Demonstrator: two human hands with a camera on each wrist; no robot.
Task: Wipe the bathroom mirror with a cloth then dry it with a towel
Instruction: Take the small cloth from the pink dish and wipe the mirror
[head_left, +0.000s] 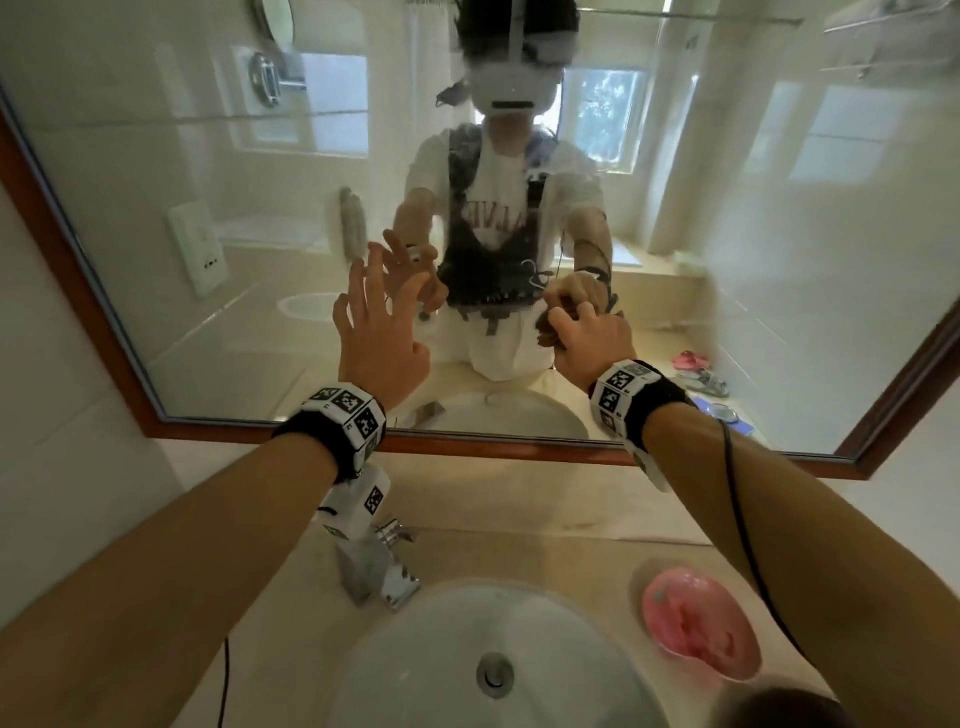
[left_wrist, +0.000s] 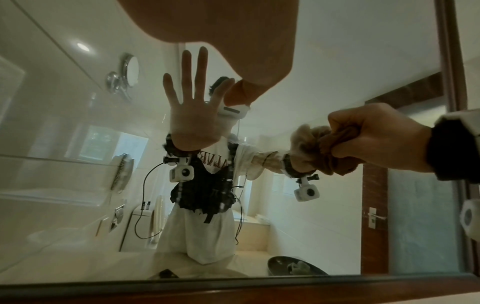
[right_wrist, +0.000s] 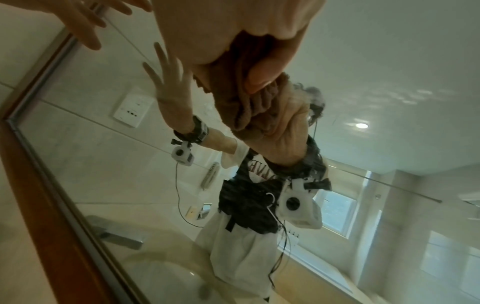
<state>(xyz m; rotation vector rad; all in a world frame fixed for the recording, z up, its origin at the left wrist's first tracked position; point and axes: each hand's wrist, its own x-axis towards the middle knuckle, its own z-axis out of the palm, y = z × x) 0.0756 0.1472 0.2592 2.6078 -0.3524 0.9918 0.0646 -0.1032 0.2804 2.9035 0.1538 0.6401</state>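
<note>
Bunched brown terry cloth gripped in right hand, pressed on wood-framed wall mirror. Left hand splayed, nothing held. Wiping judged underway; towel-drying still left.

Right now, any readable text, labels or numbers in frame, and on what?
"VE": the end of a reversed word on the T-shirt reflected in the mirror; the black vest covers the rest.
Wristband markers: black-and-white square codes; the tiny print beside them is too small to read.
Wall plate, seen in reflection: no legible marking.
</note>
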